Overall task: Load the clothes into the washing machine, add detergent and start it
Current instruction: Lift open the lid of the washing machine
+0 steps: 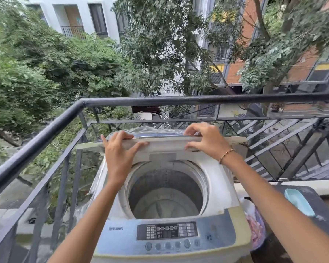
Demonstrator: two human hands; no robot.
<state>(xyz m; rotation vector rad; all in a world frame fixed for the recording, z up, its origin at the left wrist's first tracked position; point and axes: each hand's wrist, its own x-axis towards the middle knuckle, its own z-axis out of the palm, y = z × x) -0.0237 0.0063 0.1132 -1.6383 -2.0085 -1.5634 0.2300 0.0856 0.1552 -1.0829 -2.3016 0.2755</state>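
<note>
Both hands, left hand (pixel 120 149) and right hand (pixel 204 138), are gripping the raised lid (pixel 165 144), its far side hidden behind the fingers, while below them the washer (pixel 215 179) drum is gaping open and clothes (pixel 255 223) are peeking out, half hidden, under the right forearm.

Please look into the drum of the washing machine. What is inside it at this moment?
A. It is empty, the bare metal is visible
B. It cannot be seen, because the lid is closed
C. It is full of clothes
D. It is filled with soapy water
A: the lid is folded up at the back under the left hand and right hand, and the drum shows only bare metal wall and its bottom.
</note>
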